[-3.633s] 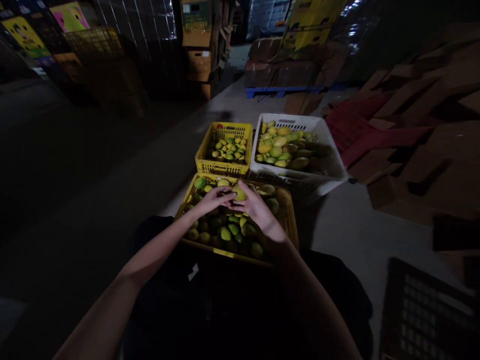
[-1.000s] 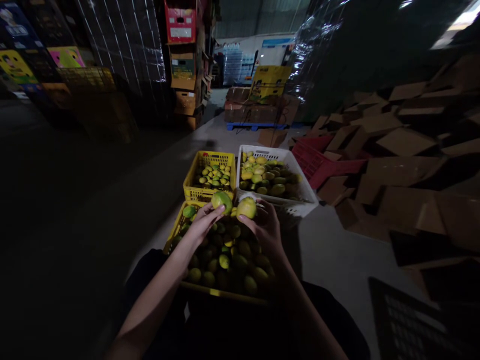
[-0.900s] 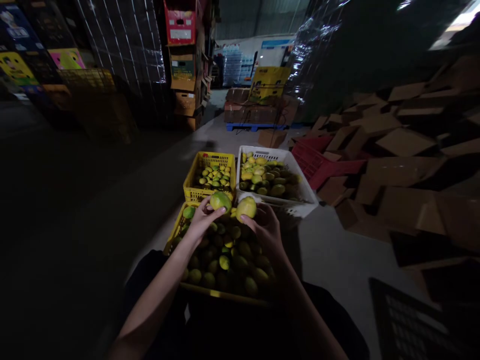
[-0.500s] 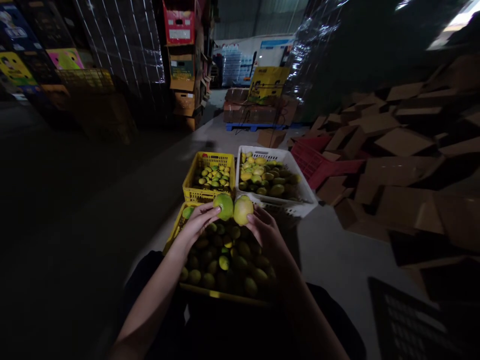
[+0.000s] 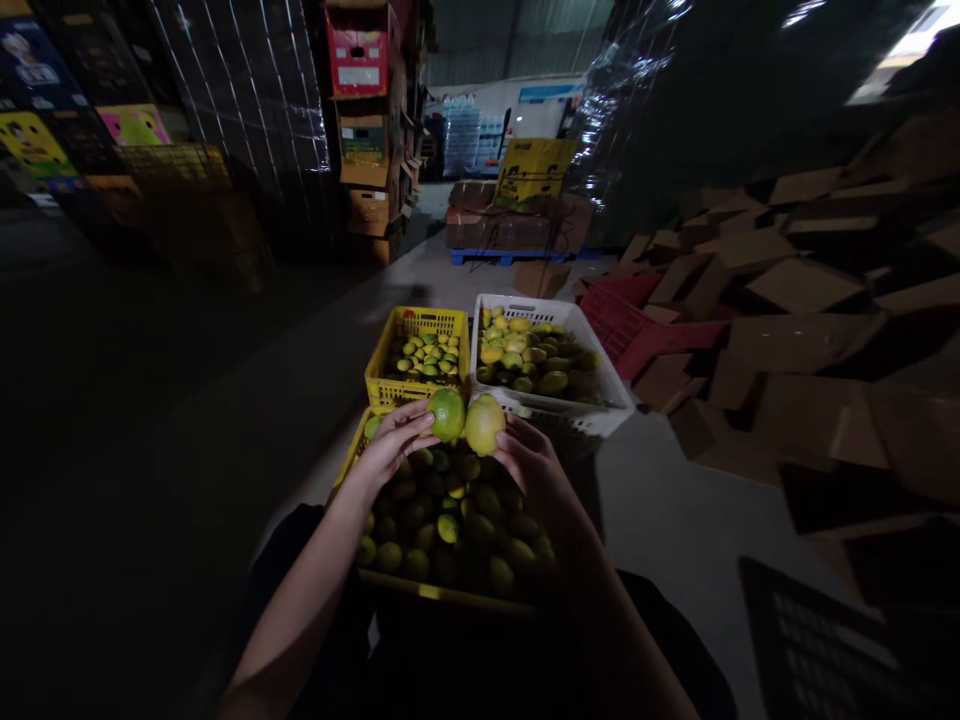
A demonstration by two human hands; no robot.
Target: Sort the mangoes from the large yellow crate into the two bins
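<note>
My left hand [image 5: 395, 440] is closed around a green lemon [image 5: 447, 414], gripping it from the left. A pale yellow lemon [image 5: 485, 424] is held in my right hand [image 5: 528, 452], with the thumb on its near side. The two fruits are side by side above the front yellow crate [image 5: 420, 591], which holds many green and yellowish lemons [image 5: 448, 527] in shadow. Beyond it, a smaller-looking yellow crate [image 5: 379, 382] contains green and yellow lemons. To its right, a white crate [image 5: 611, 385] holds mostly yellow ones.
Empty cardboard boxes [image 5: 810, 350] lie heaped on the right, with a red crate [image 5: 622, 320] among them. A dark crate [image 5: 814, 640] sits at lower right. Stacked cartons [image 5: 365, 140] and a blue pallet [image 5: 510, 256] with boxes stand at the back.
Both hands keep hold of their lemons, which have shifted very slightly left. The green lemon appears turned a little in my left fingers.
</note>
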